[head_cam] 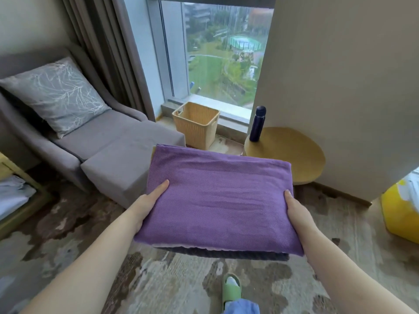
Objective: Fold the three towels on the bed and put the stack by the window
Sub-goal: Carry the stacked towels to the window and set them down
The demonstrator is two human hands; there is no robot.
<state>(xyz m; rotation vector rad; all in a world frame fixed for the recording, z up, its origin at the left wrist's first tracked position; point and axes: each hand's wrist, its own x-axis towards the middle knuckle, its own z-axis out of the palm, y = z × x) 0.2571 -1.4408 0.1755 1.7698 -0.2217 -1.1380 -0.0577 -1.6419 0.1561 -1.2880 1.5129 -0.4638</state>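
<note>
I carry a stack of folded towels in front of me, above the carpet. A purple towel lies on top; a dark grey towel shows along the near bottom edge, and a sliver of yellow shows at the far left corner. My left hand grips the stack's left side, thumb on top and fingers hidden underneath. On the right side my right hand grips it the same way. The window is straight ahead, beyond the stack.
Below the window stands a woven basket. A round wooden side table with a dark bottle is to its right. A grey armchair with a cushion and footstool is on the left. A yellow container sits far right.
</note>
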